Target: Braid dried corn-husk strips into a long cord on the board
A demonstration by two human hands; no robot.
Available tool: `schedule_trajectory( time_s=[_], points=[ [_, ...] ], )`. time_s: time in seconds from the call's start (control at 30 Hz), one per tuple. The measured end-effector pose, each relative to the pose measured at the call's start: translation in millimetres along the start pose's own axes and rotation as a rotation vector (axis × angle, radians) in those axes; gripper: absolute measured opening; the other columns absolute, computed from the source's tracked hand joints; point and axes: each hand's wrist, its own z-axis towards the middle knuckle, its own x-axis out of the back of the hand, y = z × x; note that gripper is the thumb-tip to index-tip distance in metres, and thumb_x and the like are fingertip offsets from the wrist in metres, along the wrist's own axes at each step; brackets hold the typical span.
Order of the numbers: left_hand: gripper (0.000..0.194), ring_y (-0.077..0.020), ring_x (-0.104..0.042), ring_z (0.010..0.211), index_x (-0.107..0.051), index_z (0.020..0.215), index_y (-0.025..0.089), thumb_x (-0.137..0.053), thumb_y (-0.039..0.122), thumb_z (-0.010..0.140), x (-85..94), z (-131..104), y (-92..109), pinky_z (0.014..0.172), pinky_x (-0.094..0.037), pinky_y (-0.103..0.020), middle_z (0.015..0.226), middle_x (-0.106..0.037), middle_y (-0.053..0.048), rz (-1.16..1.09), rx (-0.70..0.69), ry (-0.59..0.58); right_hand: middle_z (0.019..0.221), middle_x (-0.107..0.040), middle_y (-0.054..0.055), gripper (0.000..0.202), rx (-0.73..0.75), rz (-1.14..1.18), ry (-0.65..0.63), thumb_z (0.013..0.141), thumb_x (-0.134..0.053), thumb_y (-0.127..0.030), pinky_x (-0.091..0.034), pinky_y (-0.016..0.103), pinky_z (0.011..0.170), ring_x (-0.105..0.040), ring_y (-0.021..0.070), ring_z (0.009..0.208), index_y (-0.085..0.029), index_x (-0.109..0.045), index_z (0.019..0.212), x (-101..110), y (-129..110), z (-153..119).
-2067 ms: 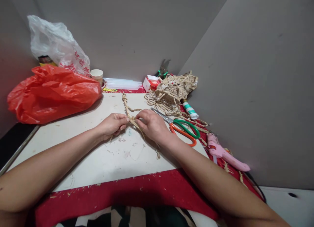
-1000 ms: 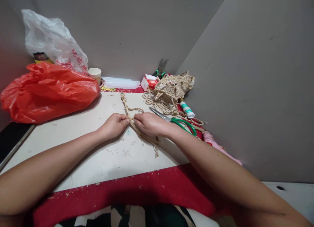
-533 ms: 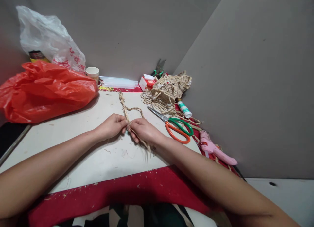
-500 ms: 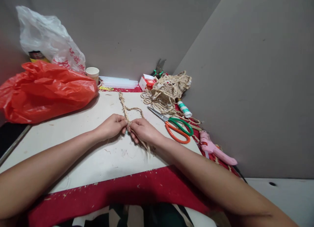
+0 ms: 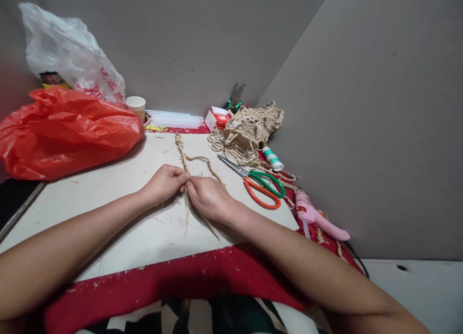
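A tan straw braid [image 5: 183, 155] lies away from me on the white board [image 5: 126, 228], its near end between my hands. My left hand [image 5: 167, 183] is closed, thumb and forefinger pinching the braid from the left. From the right, my right hand [image 5: 210, 197] pinches it too, its fingertips touching those of the left; the exact grip is partly hidden. Loose straw strands [image 5: 187, 213] hang below the fingers toward me. A thinner twisted cord [image 5: 207, 162] branches off the braid and runs right, behind my right hand.
Scissors [image 5: 265, 187] with green and orange handles lie right of my hand. Beyond are a straw cord bundle [image 5: 249, 129], a glue bottle [image 5: 272, 158] and a pink glue gun [image 5: 318, 218]. At left sit a red plastic bag [image 5: 72, 136] and a paper cup [image 5: 136, 105].
My right hand has turned slightly and its fingers have drawn up to the pinch. The loose strands now hang straighter toward me, and more of the thin cord shows.
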Motion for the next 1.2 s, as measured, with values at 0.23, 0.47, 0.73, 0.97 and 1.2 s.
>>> schedule_trajectory(
  time_s=[0.23,0.47,0.73,0.97,1.2],
  points=[
    [0.029,-0.0039,-0.029,0.041,-0.045,0.054,0.015,-0.055,0.028,0.078,-4.7,-3.1,4.4,0.043,-0.021,-0.02,0.045,-0.039,0.005,-0.253,0.07,0.025,0.067,-0.064,0.008,0.047,0.023,0.061,0.028,0.092,-0.028,-0.043,-0.033,0.027,0.055,-0.056,0.0169,0.059,-0.015,-0.063,0.078,19.1,-4.1,-11.6],
    [0.024,-0.0035,-0.021,0.034,-0.053,0.069,0.015,-0.054,0.036,0.082,1.8,0.6,2.0,0.038,-0.011,-0.021,0.041,-0.035,0.007,-0.33,0.118,-0.075,0.074,-0.063,0.004,0.028,0.016,0.422,0.31,0.086,-0.045,-0.038,-0.039,0.025,0.063,-0.054,0.014,0.067,-0.015,-0.062,0.086,32.7,18.4,4.3],
    [0.036,-0.003,-0.019,0.033,-0.044,0.056,0.016,-0.055,0.042,0.079,3.6,-2.8,4.4,0.036,-0.01,-0.022,0.04,-0.034,0.008,-0.36,0.102,-0.148,0.048,-0.039,-0.008,0.04,-0.037,1.145,-0.322,0.079,-0.052,-0.054,-0.017,0.018,0.035,-0.025,0.0035,0.035,-0.017,-0.044,0.065,2.6,29.1,23.9],
    [0.039,-0.0037,-0.019,0.032,-0.039,0.051,0.017,-0.049,0.037,0.083,6.8,-0.7,-0.1,0.036,-0.008,-0.023,0.038,-0.029,0.007,-0.301,0.076,-0.135,0.071,-0.058,0.001,0.027,-0.038,0.898,0.065,0.079,-0.055,-0.036,-0.038,0.021,0.054,-0.05,0.0094,0.059,-0.013,-0.059,0.091,4.5,34.8,20.4],
    [0.04,-0.0036,-0.02,0.032,-0.039,0.048,0.017,-0.05,0.035,0.082,5.9,-0.7,3.0,0.036,-0.008,-0.023,0.038,-0.029,0.007,-0.249,0.097,-0.105,0.06,-0.055,0.0,0.024,-0.042,0.537,0.188,0.074,-0.057,-0.038,-0.034,0.022,0.052,-0.044,0.0099,0.054,-0.015,-0.06,0.069,9.1,31.3,11.7]
  ],
)
